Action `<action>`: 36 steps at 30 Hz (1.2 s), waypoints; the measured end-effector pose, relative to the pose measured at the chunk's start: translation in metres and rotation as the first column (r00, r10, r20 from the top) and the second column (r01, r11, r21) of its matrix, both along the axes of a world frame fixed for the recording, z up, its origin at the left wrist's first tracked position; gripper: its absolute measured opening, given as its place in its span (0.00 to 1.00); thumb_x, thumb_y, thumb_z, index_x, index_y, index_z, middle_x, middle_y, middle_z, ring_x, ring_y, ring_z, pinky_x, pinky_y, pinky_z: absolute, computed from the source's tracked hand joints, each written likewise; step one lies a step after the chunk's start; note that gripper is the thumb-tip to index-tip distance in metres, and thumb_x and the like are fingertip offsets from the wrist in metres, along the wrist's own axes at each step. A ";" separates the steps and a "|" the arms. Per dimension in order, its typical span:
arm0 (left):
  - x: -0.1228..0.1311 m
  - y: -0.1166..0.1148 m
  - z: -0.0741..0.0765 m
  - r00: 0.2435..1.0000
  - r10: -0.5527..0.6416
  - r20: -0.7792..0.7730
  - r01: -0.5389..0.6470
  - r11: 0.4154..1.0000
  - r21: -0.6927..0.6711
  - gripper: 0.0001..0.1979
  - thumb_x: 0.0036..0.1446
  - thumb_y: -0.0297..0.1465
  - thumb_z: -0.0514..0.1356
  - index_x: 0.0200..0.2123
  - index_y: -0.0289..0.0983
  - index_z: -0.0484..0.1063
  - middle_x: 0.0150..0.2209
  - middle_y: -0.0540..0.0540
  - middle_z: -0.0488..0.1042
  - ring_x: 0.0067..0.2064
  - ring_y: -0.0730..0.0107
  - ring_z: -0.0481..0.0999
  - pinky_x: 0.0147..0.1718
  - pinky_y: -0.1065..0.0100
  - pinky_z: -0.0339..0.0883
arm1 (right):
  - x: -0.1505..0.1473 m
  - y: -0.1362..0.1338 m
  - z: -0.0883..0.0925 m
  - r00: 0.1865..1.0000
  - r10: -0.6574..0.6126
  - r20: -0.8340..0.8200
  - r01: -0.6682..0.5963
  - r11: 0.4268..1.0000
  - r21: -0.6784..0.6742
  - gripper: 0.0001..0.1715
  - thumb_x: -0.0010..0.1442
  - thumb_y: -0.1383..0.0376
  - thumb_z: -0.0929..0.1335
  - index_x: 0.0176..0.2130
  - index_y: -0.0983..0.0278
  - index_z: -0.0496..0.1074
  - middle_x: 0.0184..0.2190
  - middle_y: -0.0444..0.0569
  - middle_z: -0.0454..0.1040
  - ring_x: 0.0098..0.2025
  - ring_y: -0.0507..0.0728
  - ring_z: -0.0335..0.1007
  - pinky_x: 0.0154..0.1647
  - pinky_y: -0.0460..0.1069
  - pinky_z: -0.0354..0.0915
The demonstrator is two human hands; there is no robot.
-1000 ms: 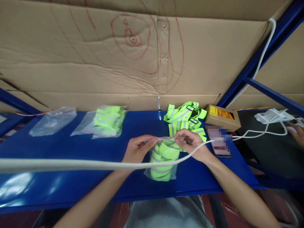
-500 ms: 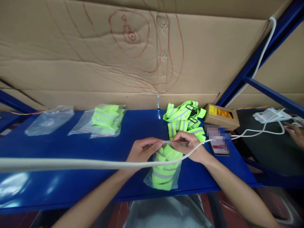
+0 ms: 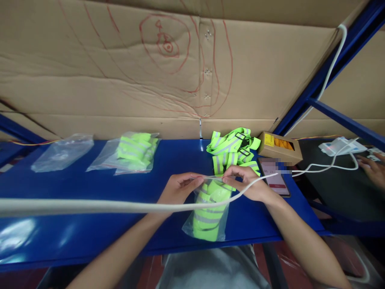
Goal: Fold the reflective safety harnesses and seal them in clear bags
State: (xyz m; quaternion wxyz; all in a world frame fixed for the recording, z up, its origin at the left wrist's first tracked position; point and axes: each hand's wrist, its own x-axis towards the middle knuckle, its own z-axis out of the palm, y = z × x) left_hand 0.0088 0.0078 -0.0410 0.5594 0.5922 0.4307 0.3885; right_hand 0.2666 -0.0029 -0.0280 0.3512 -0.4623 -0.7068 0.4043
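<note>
A clear zip bag [image 3: 221, 230] with a folded neon-yellow reflective strap [image 3: 207, 224] inside lies near the table's front edge. My left hand [image 3: 180, 188] pinches the bag's top edge at its left part. Thumb and fingers of my right hand [image 3: 245, 182] are closed on the same edge farther right. The bag's mouth is stretched flat between the two hands. Just behind my right hand is a loose heap of neon-yellow reflective straps [image 3: 230, 146] with black buckles.
Filled bags [image 3: 136, 152] and a clear plastic bag [image 3: 64, 152] lie on the blue table [image 3: 120, 192]. At right are a phone [image 3: 278, 186], a cardboard box [image 3: 281, 146] and another person's hand [image 3: 371, 166]. A white cable [image 3: 120, 206] crosses in front.
My right hand has slid to the right along the bag's top edge, away from my left hand. My left hand has shifted slightly left, still pinching.
</note>
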 end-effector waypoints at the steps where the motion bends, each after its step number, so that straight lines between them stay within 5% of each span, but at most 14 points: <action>1: -0.001 0.001 -0.001 1.000 -0.020 -0.004 0.020 1.000 -0.010 0.20 0.55 0.45 0.69 0.42 0.35 0.84 0.38 0.42 0.84 0.39 0.62 0.81 0.39 0.69 0.74 | 0.000 -0.001 0.001 1.000 -0.001 0.030 0.000 1.000 0.030 0.12 0.64 0.58 0.71 0.34 0.65 0.75 0.29 0.45 0.74 0.31 0.52 0.69 0.32 0.46 0.62; 7: -0.001 0.000 -0.003 0.999 -0.034 -0.001 0.034 0.999 0.029 0.18 0.58 0.44 0.67 0.41 0.35 0.84 0.38 0.42 0.84 0.40 0.62 0.81 0.41 0.69 0.72 | -0.003 0.000 -0.001 0.999 0.032 0.027 -0.032 0.999 -0.013 0.10 0.64 0.59 0.71 0.39 0.64 0.76 0.34 0.47 0.76 0.36 0.54 0.71 0.36 0.46 0.64; 11: 0.002 -0.004 0.000 1.000 -0.021 -0.007 0.022 0.998 0.051 0.18 0.58 0.44 0.67 0.40 0.34 0.85 0.39 0.41 0.84 0.40 0.61 0.80 0.42 0.67 0.72 | -0.008 0.001 -0.008 0.998 0.044 0.043 -0.043 0.999 -0.018 0.11 0.66 0.58 0.69 0.36 0.64 0.73 0.29 0.44 0.72 0.30 0.51 0.65 0.31 0.46 0.60; 20: 0.009 0.000 -0.006 0.999 -0.027 0.045 0.033 0.988 -0.152 0.19 0.49 0.43 0.73 0.38 0.34 0.84 0.36 0.41 0.84 0.37 0.64 0.80 0.38 0.68 0.72 | -0.020 -0.009 -0.003 0.987 0.074 0.143 -0.093 0.987 0.129 0.08 0.69 0.62 0.66 0.37 0.63 0.69 0.31 0.44 0.72 0.31 0.51 0.66 0.32 0.46 0.60; 27: 0.013 -0.006 -0.013 0.998 -0.056 0.022 0.054 0.996 0.072 0.15 0.56 0.42 0.69 0.34 0.33 0.83 0.37 0.40 0.81 0.39 0.62 0.79 0.38 0.67 0.71 | -0.020 -0.004 -0.017 0.990 0.096 0.106 -0.097 0.995 -0.001 0.16 0.68 0.54 0.68 0.38 0.64 0.74 0.27 0.43 0.71 0.27 0.51 0.63 0.27 0.45 0.57; 32: 0.014 -0.007 -0.016 0.997 -0.049 -0.054 0.056 0.988 0.141 0.16 0.59 0.42 0.66 0.33 0.33 0.80 0.33 0.43 0.78 0.35 0.68 0.76 0.34 0.71 0.66 | -0.023 -0.006 -0.018 0.974 0.084 0.209 -0.127 0.971 0.202 0.11 0.70 0.61 0.67 0.36 0.63 0.73 0.29 0.45 0.74 0.30 0.52 0.67 0.32 0.46 0.59; 36: 0.013 -0.001 -0.015 0.997 -0.081 -0.006 0.081 0.997 0.004 0.16 0.56 0.43 0.68 0.34 0.33 0.79 0.32 0.44 0.79 0.34 0.68 0.75 0.33 0.72 0.66 | -0.026 -0.008 -0.018 0.976 0.065 0.210 -0.127 0.946 0.299 0.10 0.71 0.61 0.65 0.39 0.62 0.73 0.34 0.49 0.76 0.35 0.54 0.70 0.37 0.48 0.63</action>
